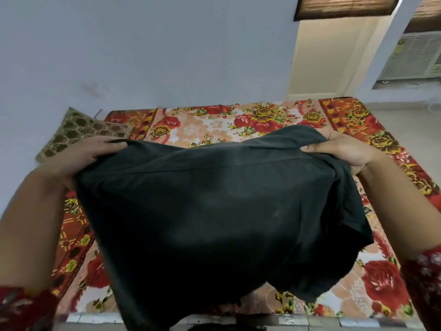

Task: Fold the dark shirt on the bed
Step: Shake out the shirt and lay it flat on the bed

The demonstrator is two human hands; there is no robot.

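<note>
The dark shirt (pixel 214 216) hangs spread out in the air above the bed (pixel 238 120), which wears a red and yellow floral sheet. My left hand (pixel 83 158) grips the shirt's upper left edge, thumb on top of the cloth. My right hand (pixel 343 149) grips the upper right edge the same way. A horizontal seam or fold line runs across the cloth just below my hands. The shirt's lower part drapes toward me and hides the middle of the bed.
A green patterned pillow (pixel 78 132) lies at the bed's far left corner against the pale wall. A doorway (pixel 329 58) opens behind the bed at right, beside an air cooler (pixel 415 56). A tiled floor strip (pixel 310 321) shows at the near edge.
</note>
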